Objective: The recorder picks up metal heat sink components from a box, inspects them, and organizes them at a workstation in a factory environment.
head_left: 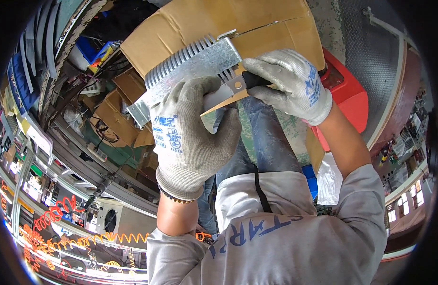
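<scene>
A galvanized metal part with a row of grey fins [200,64] lies tilted over a cardboard box. My left hand [190,126], in a pale knitted glove, has its fingers curled over the part's near side, its thumb held apart. My right hand [292,88], gloved alike, pinches a black piece [254,80] between thumb and fingers. From the black piece a flat metal strip [237,85] with a round hole runs left beneath the left fingers. Whether the strip is joined to the finned part is hidden.
The big cardboard box [271,35] lies beneath the part. A red plastic container [347,102] stands at the right, beside a treadplate surface [366,52]. At the left are a metal rack, smaller open cartons [117,116] and orange coiled hoses [105,239].
</scene>
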Demonstrator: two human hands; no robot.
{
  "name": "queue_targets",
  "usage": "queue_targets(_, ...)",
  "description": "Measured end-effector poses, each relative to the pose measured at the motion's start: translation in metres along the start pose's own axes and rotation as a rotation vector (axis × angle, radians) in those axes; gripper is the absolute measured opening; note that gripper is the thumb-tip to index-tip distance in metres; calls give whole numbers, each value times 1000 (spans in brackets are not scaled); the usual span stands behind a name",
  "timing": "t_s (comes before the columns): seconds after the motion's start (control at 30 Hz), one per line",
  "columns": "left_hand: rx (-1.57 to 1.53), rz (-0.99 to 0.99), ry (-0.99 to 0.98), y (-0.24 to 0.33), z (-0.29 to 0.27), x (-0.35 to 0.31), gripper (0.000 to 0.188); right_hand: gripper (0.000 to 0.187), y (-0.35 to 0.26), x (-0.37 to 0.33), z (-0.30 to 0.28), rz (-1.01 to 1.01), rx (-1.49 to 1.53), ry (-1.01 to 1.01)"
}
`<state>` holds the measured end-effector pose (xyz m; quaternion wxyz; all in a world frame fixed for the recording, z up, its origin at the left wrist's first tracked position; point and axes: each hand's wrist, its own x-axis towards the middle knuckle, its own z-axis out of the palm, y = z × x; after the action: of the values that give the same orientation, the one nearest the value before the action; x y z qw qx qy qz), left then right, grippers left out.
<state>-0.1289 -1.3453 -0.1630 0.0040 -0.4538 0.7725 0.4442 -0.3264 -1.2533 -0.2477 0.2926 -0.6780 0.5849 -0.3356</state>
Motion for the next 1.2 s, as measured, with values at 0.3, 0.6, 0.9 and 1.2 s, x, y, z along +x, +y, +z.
queue_targets(0.3, 41, 42, 13, -1, 0, 0, 37, 49, 2, 3, 0, -16, 23, -23)
queue_targets(0.6, 46, 53, 22, -2, 0, 1, 37, 49, 2, 2, 3, -14, 15, -14)
queue_targets(0.9, 49, 59, 37, -3, 2, 0, 36, 48, 1, 5, 1, -60, -44, -17)
queue_targets(1.2, 87, 37, 111, 1, 16, 7, 28, 45, -10, 6, -8, -91, -235, -91)
